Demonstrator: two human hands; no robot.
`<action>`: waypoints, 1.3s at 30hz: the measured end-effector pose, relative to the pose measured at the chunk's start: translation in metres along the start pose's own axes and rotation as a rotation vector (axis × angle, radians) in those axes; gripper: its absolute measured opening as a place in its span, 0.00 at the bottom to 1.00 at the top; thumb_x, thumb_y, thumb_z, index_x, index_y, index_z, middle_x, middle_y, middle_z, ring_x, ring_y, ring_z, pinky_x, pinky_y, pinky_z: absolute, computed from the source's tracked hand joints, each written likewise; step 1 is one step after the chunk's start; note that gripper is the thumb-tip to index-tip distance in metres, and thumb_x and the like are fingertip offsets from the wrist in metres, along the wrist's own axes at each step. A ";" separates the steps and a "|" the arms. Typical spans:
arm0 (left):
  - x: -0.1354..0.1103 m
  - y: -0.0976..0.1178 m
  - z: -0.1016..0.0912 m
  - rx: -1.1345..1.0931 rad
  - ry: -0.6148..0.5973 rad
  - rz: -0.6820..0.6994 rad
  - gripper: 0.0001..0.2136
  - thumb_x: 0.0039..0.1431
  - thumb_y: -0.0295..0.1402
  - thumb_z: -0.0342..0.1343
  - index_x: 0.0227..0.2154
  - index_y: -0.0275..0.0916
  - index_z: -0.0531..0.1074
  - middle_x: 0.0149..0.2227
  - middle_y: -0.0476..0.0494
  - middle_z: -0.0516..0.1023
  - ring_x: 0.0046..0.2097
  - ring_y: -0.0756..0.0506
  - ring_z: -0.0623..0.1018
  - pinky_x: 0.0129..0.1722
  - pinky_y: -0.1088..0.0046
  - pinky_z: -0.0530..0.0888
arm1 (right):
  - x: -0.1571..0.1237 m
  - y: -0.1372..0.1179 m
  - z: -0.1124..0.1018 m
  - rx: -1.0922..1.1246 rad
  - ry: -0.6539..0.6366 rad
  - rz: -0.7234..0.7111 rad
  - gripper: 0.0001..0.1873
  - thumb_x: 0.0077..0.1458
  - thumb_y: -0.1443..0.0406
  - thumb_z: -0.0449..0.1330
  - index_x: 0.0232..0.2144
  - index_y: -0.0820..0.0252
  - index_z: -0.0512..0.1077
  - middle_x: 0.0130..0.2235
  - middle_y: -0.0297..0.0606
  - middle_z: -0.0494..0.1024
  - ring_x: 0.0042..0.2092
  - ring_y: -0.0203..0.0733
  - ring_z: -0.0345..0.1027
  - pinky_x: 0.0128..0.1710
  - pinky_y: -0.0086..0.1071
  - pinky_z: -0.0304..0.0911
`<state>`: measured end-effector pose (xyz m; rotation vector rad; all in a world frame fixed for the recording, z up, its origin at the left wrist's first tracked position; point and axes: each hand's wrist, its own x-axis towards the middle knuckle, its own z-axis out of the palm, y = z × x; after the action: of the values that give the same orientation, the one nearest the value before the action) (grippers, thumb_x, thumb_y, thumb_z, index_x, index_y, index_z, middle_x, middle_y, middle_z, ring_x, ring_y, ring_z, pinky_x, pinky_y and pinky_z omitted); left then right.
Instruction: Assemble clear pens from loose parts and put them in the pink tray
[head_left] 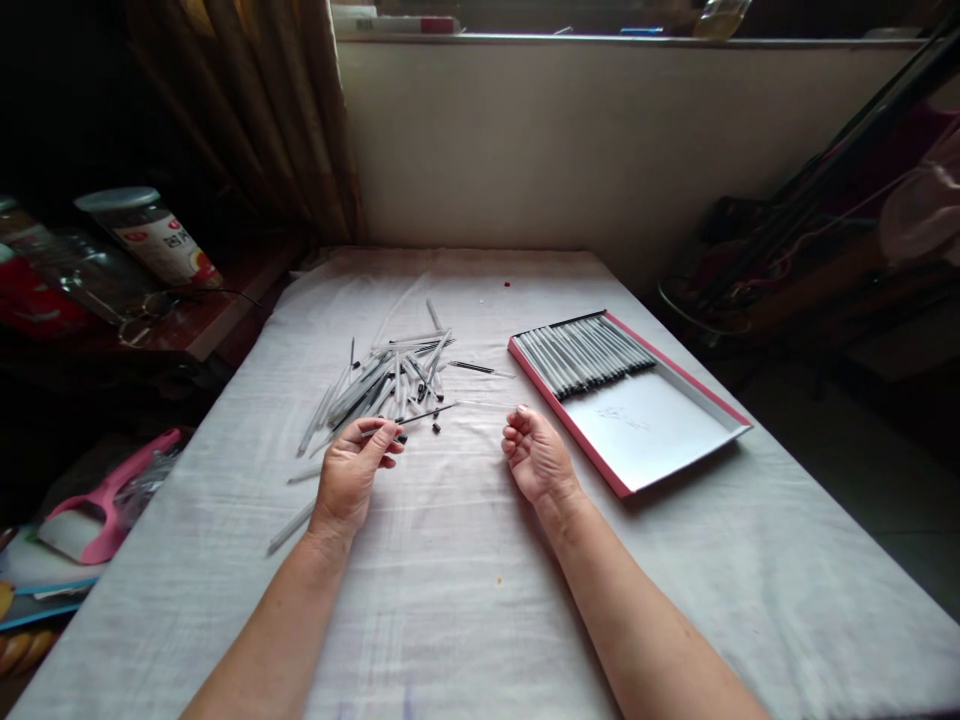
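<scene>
Forearms (pixel 645 600), left hand (pixel 351 460) pinching thin piece (pixel 368 433), right hand (pixel 535 458) curled (grip unclear), pen parts (pixel 384 383) beyond left

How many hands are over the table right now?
2: the left hand at the near edge of the loose pen parts, and the right hand just left of the red-edged tray. No others show.

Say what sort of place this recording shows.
Probably a room in a home: a brown curtain hangs by the wall, a pale cloth covers the table, and a lidded, labelled jar stands on a wooden surface at the left.
</scene>
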<state>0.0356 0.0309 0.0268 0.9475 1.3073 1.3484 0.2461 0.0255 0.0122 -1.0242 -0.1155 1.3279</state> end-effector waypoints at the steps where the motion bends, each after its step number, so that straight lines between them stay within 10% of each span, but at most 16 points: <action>1: 0.001 0.001 -0.002 0.013 -0.034 -0.024 0.18 0.37 0.44 0.69 0.26 0.36 0.73 0.26 0.46 0.79 0.24 0.51 0.76 0.20 0.80 0.67 | 0.000 -0.001 -0.001 0.004 -0.010 0.007 0.13 0.36 0.65 0.67 0.25 0.59 0.67 0.21 0.26 0.71 0.20 0.28 0.62 0.16 0.20 0.55; 24: -0.011 -0.019 0.008 0.251 -0.395 0.091 0.30 0.56 0.56 0.50 0.54 0.39 0.69 0.43 0.34 0.78 0.29 0.46 0.79 0.19 0.76 0.71 | -0.010 0.011 0.005 -0.211 -0.223 0.007 0.18 0.31 0.61 0.72 0.26 0.61 0.71 0.21 0.30 0.75 0.21 0.28 0.64 0.18 0.19 0.55; 32: 0.013 -0.022 0.007 1.062 -0.248 0.810 0.12 0.59 0.30 0.53 0.44 0.45 0.76 0.42 0.41 0.78 0.45 0.40 0.74 0.46 0.61 0.70 | 0.001 -0.006 -0.003 -0.035 -0.043 0.047 0.12 0.38 0.65 0.68 0.25 0.60 0.69 0.22 0.29 0.75 0.20 0.29 0.65 0.17 0.20 0.59; 39: 0.025 -0.018 0.025 1.354 -0.356 0.896 0.06 0.58 0.31 0.55 0.33 0.43 0.78 0.40 0.40 0.78 0.44 0.38 0.73 0.44 0.58 0.68 | 0.002 -0.006 -0.004 -0.001 -0.045 0.094 0.11 0.40 0.67 0.68 0.25 0.59 0.69 0.21 0.29 0.75 0.20 0.28 0.66 0.16 0.19 0.59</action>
<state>0.0577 0.0591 0.0093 2.7835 1.4949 0.5997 0.2541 0.0255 0.0131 -1.0105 -0.1031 1.4367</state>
